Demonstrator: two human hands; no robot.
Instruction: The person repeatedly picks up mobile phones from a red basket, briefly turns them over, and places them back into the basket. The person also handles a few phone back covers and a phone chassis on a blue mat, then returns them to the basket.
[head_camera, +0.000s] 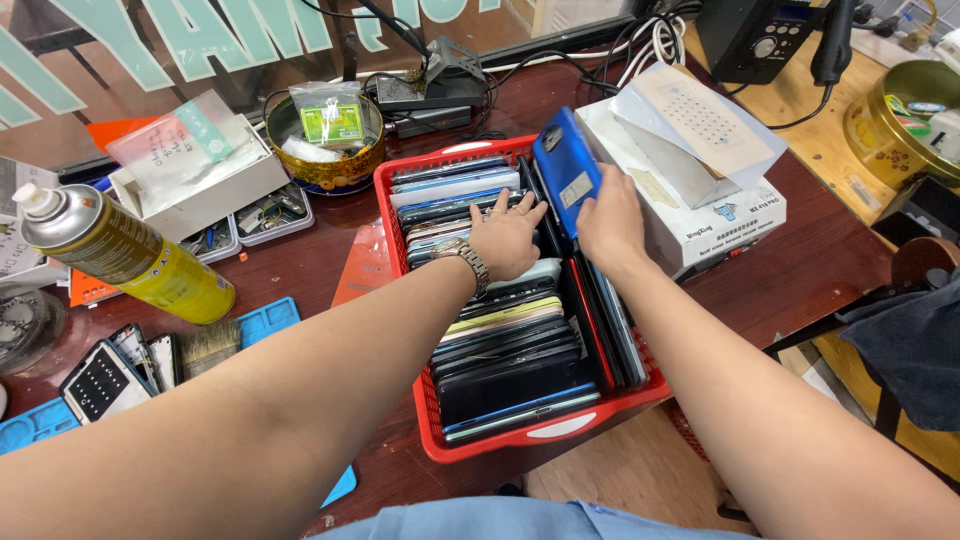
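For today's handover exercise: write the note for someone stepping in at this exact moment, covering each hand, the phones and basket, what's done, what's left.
Left hand: flat on the stacked phones in the red basket, holding nothing.
Right hand: grips a blue phone, tilted up at the basket's far end.
Done: blue phone lifted clear of the stack.
Left: judging by this, the rows of phones remain to go through; the blue one is not set down yet.

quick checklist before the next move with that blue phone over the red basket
1. Right hand has the blue phone: ok.
2. Phone lifted above the rows: ok, tilted upright.
3. Left hand steadies the stacked phones: ok, resting flat on them.
4. Red basket fully on the table: not ok, its near end overhangs the edge.
5. Spray can away from both arms: ok.
6. Phone's screen condition: cannot tell.
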